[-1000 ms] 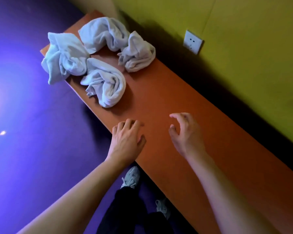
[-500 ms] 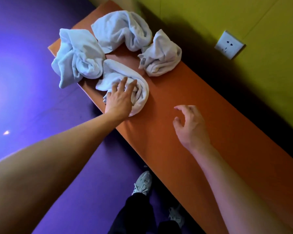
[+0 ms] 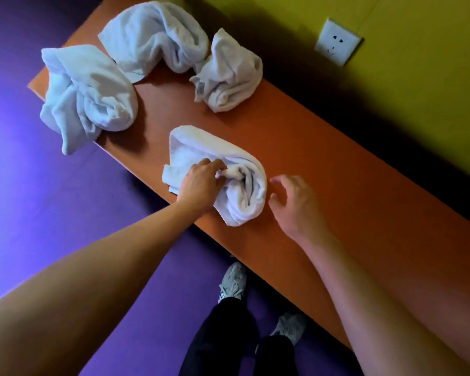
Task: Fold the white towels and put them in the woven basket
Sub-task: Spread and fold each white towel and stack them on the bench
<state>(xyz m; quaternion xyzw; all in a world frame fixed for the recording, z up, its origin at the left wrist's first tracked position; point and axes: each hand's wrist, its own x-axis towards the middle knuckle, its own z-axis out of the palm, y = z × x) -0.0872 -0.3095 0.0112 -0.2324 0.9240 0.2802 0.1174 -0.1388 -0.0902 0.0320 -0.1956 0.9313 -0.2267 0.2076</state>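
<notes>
Several crumpled white towels lie on a long orange table (image 3: 323,164). My left hand (image 3: 200,187) grips a fold of the nearest towel (image 3: 228,172), which sits close to the table's front edge. My right hand (image 3: 296,202) hovers just right of that towel, fingers loosely curled, holding nothing. Three more towels lie farther off: one at the left corner (image 3: 84,96), hanging over the edge, one at the far end (image 3: 155,33), and one near the wall (image 3: 231,74). No woven basket is in view.
A yellow-green wall with a white power socket (image 3: 337,42) runs along the table's far side. The floor (image 3: 65,199) is purple. My legs and grey shoes (image 3: 232,283) stand below the table's front edge. Bare tabletop stretches to the right.
My left hand reached to the nearest towel, closed on a fold and dragged it toward me, away from the other towels. My right hand stayed hovering beside it.
</notes>
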